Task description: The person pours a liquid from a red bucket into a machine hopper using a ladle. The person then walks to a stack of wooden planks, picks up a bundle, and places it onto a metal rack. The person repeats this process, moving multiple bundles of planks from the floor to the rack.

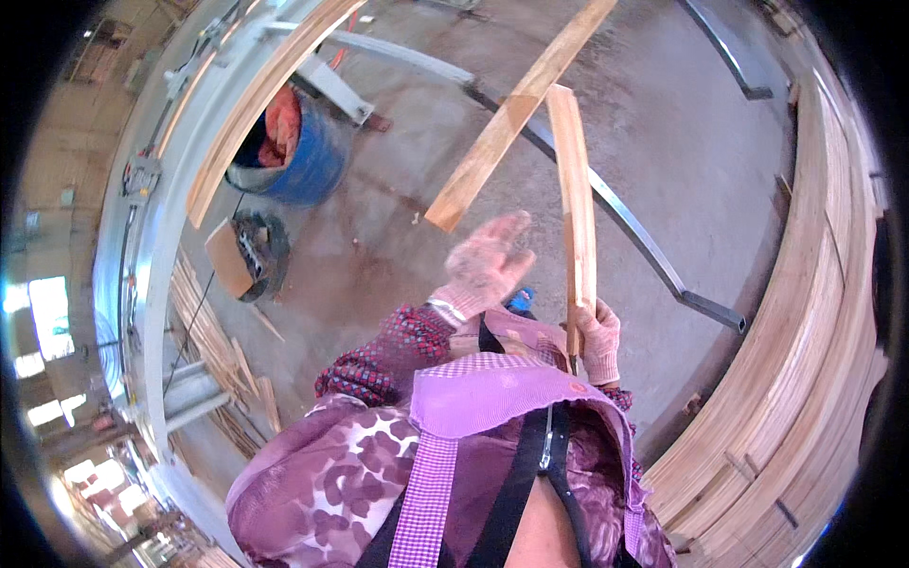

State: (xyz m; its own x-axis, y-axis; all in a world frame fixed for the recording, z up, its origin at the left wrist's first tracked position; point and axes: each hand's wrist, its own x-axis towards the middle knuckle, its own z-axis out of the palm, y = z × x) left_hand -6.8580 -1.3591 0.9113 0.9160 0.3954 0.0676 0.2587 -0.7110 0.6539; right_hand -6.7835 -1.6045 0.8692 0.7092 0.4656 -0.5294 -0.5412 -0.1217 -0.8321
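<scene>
My right hand, in a pale work glove, is closed around the near end of a long narrow wooden board. The board points away from me, and its far end is beside or over a second wooden plank. That plank slants from upper right to lower left, its near end just beyond my left hand. Gloved too and slightly blurred, the left hand hangs in front of my body with fingers stretched out and holds nothing. Whether the two pieces of wood touch cannot be told.
Angled metal bars run behind the boards. Long planks are stacked along the right. On the left stand a pale machine frame with a wooden strip along it, a blue drum and a dark round container.
</scene>
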